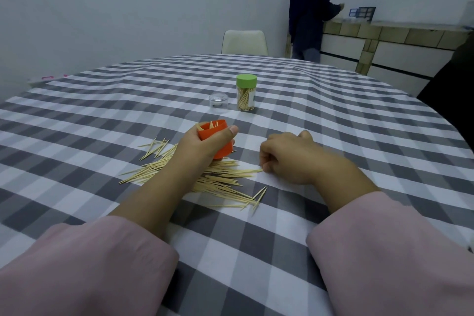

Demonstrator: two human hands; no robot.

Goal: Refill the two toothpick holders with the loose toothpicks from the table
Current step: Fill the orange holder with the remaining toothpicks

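Observation:
My left hand (202,147) grips an orange toothpick holder (225,149), tilted, with a few toothpicks poking out of its open mouth. Beneath and around it lies a spread pile of loose toothpicks (220,182) on the checked tablecloth. My right hand (289,156) is curled with its fingertips pinching toothpicks at the pile's right end. Farther back stands a clear holder with a green lid (246,92), holding toothpicks, and beside it a clear plastic cap (218,102).
The round table (333,115) wears a grey and white checked cloth. A cream chair (245,42) stands at the far side. A person in dark clothes (307,10) stands at a counter (384,41) at the back right.

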